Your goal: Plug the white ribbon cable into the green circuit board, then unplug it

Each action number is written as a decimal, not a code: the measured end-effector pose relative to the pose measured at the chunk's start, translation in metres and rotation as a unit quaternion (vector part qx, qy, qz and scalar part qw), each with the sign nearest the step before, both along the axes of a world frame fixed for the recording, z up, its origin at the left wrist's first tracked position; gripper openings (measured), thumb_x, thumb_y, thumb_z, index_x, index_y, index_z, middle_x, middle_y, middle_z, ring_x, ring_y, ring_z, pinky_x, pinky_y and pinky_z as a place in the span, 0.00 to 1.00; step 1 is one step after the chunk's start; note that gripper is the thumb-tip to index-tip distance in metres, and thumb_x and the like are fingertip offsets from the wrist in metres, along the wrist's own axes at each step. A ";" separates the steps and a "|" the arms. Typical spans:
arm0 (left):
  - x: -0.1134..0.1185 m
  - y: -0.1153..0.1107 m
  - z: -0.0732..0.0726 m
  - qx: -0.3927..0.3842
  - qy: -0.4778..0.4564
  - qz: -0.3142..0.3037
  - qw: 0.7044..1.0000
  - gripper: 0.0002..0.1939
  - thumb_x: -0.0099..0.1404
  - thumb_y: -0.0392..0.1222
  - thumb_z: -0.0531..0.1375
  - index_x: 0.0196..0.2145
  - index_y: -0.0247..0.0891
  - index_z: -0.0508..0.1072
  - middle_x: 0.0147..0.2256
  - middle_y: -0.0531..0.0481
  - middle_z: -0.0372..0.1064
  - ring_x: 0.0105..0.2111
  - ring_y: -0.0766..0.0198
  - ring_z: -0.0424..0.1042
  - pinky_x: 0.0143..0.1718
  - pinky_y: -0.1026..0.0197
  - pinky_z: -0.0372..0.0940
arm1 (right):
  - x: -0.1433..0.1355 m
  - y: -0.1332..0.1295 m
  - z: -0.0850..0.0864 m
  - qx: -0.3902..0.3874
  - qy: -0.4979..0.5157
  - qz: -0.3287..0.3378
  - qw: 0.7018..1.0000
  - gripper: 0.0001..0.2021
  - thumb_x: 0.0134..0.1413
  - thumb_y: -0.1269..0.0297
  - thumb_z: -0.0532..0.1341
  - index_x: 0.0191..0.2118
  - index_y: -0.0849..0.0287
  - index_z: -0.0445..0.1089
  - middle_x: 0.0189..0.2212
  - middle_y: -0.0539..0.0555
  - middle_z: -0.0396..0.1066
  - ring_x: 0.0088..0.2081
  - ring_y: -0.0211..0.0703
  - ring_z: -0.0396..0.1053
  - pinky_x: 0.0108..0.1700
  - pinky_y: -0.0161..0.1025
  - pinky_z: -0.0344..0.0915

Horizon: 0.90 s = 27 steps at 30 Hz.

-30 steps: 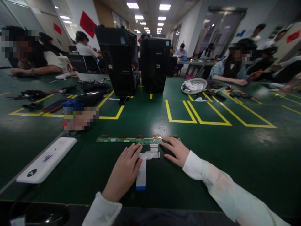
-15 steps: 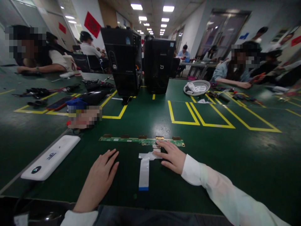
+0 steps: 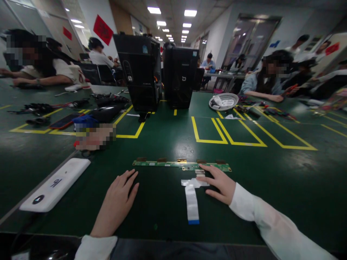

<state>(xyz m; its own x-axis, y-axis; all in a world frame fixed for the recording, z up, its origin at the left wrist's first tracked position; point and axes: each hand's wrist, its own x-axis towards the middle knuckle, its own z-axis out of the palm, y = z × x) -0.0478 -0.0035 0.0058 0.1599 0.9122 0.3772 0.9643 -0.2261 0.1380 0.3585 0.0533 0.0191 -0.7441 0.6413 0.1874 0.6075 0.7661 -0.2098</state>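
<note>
A long, narrow green circuit board lies across the dark green table, with several brown tabs along its far edge. From its near side a white flat ribbon cable, folded over and blue at its end, runs towards me. My right hand rests with fingers spread, the index fingertip on the board and another finger on the upper part of the cable. My left hand lies on the table with fingers stretched out, left of the board's near side, holding nothing.
To the left lies a white power-bank-like device. Two black computer towers stand ahead. A white basket sits back right, and yellow tape marks the table. Cables and tools lie at left. Other people sit around.
My right hand has slid to the right, and the circuit board and ribbon cable have shifted right with it. My left hand has stayed nearly in place. The view has turned slightly.
</note>
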 end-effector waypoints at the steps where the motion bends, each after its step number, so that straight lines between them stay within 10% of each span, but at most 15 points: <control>1: 0.000 0.000 0.000 -0.001 -0.001 0.001 1.000 0.27 0.72 0.53 0.45 0.57 0.34 0.68 0.57 0.37 0.67 0.57 0.47 0.66 0.59 0.40 0.60 | 0.015 -0.004 -0.001 0.008 0.004 -0.013 1.000 0.23 0.64 0.50 0.52 0.60 0.52 0.66 0.67 0.62 0.49 0.65 0.56 0.52 0.64 0.59 0.51; 16: 0.001 0.001 0.002 -0.010 -0.006 0.004 1.000 0.28 0.71 0.55 0.45 0.57 0.35 0.68 0.57 0.36 0.67 0.57 0.46 0.66 0.59 0.40 0.60 | 0.219 -0.090 -0.012 -0.024 0.047 -0.353 0.934 0.23 0.61 0.53 0.47 0.53 0.52 0.73 0.65 0.60 0.52 0.65 0.52 0.53 0.66 0.46 0.49; 27: -0.001 0.001 0.000 -0.015 0.007 -0.001 1.000 0.30 0.71 0.55 0.43 0.58 0.31 0.67 0.57 0.35 0.65 0.58 0.45 0.65 0.59 0.40 0.60 | 0.293 -0.097 -0.033 0.000 0.034 -0.402 0.915 0.25 0.56 0.47 0.52 0.52 0.51 0.74 0.63 0.61 0.56 0.64 0.55 0.56 0.64 0.45 0.51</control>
<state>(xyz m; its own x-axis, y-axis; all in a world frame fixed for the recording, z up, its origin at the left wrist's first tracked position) -0.0484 -0.0021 0.0054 0.1661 0.9231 0.3470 0.9658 -0.2233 0.1316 0.6516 -0.0433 -0.0142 -0.0186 0.9761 0.2163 0.9605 0.0776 -0.2674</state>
